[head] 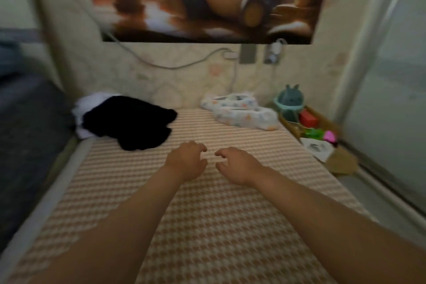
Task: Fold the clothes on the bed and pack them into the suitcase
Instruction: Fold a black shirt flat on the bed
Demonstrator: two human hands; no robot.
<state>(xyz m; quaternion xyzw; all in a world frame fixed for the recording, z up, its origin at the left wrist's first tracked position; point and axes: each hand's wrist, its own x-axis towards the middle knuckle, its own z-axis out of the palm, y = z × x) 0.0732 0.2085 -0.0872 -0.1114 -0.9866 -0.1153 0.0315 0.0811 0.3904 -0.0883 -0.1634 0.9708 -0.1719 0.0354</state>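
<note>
Bed point(230, 226) in tan check fills our view, and over it we stretch both forearms toward 12 o'clock, left hand point(186, 161) and right hand point(237, 163) side by side, palms down, fingers loosely curled, gripping nothing. At 10 o'clock from them the black garment point(129, 120) lies crumpled on the bed, long axis running 10 to 4, hiding most of a white garment point(79, 108); blur blots their shapes.

Bed point(207, 226): matt woven houndstooth cloth. Black garment point(129, 120): soft matt fabric. Poster point(207, 0): glossy.
</note>
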